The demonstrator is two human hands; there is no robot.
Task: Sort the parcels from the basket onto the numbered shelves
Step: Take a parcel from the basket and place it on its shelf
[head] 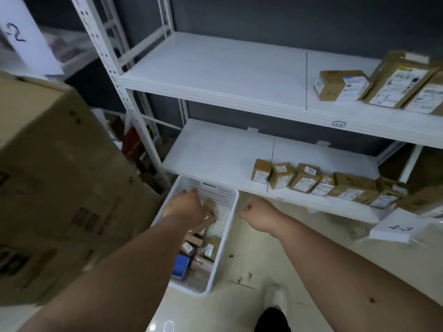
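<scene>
Left hand in the basket, right hand clenched beside it.

The left hand [185, 206] reaches into the white basket [229, 226] on the floor, over a brown parcel [208, 220]; blur hides whether its fingers grip it. The right hand [255, 210] hovers past the rim, curled into a fist, holding nothing. More parcels lie in the basket, uncountable under the arm. Beyond, two shelves [215, 149]: roughly eight boxes below, three above.

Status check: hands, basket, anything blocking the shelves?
Left hand down in the white basket, on a brown parcel; grip unclear. Right hand fisted, holding nothing, beside the basket. Big carton crowds the left.
</scene>
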